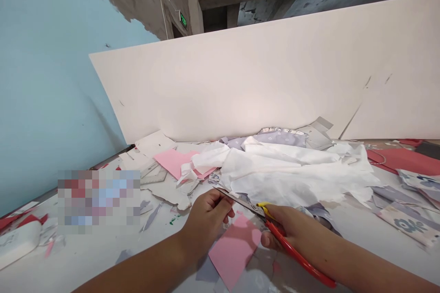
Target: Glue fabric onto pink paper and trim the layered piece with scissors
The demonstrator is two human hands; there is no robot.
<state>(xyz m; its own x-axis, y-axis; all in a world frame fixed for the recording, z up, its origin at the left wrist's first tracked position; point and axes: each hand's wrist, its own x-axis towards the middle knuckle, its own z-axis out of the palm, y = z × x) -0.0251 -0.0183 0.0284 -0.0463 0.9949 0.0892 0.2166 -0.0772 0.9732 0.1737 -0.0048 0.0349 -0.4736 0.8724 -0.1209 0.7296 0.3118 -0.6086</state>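
Observation:
My left hand is closed, pinching the near end of a narrow patterned paper strip between thumb and fingers. My right hand grips a red-handled tool with a yellow part near its tip, apparently scissors or a knife; its tip meets the strip. A pink paper piece lies on the table below and between both hands. A heap of crumpled white paper sits just beyond the hands.
A large white board leans upright behind the table. Pink sheets, red paper, lavender flower-print paper and several scraps litter the white tabletop. A blue wall stands left. A white object lies at far left.

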